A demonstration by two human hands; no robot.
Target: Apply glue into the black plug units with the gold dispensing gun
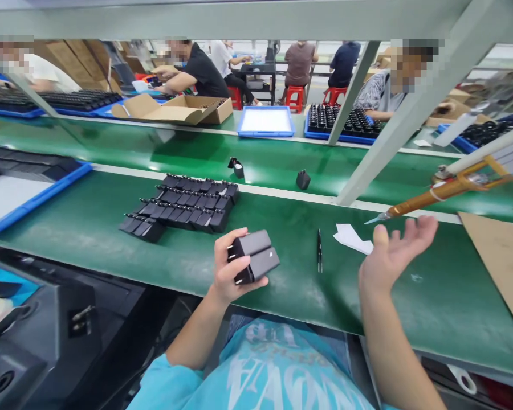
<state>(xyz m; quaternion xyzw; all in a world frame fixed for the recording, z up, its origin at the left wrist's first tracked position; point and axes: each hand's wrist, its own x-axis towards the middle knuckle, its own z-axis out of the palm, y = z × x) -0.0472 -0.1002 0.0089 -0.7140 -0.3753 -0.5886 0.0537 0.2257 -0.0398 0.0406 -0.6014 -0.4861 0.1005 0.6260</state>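
Note:
My left hand (228, 273) is closed around two black charger adapters (256, 256) with metal prongs, held just above the near edge of the green conveyor belt (89, 228). Palm up and fingers spread, my right hand (393, 250) hovers empty over the belt. An orange-handled hanging tool (436, 196) points its tip down just above that hand. Between the hands a black pen-like tool (319, 250) lies beside a white paper scrap (353, 238). Rows of several black adapters (182, 208) sit on the belt ahead of my left hand.
A blue tray (38, 193) sits at far left, brown cardboard (500, 256) at right. Two loose black adapters (302, 179) lie mid-belt. A slanted grey frame post (393, 125) crosses the view. Other people sit at the far side with trays and an open cardboard box (175, 109).

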